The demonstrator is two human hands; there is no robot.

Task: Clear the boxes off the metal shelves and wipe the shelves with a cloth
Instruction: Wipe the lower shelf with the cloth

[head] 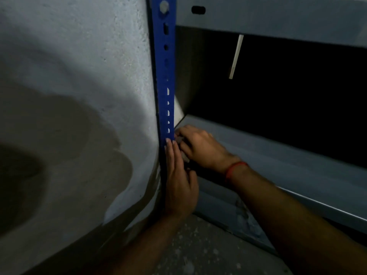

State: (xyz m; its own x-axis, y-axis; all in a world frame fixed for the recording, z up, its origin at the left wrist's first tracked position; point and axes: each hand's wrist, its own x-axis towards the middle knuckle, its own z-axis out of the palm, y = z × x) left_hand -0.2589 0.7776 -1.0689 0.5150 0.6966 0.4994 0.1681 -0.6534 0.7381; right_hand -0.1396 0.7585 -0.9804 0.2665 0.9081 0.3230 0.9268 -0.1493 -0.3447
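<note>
Probably soft and light, the cloth (180, 140) is best held bunched, as my right hand (200, 147) grips it on the shelf (278, 155), left hand (178, 179) flat against the upright (164, 76).

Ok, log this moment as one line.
step: wiping shelf corner | left hand: flat against blue upright | right hand: holds grey cloth on metal shelf beside upright

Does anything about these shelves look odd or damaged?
A pale strip hangs tilted under the upper shelf; I cannot tell what it is. The lowest shelf shows blotchy, scuffed patches near its front edge.
</note>
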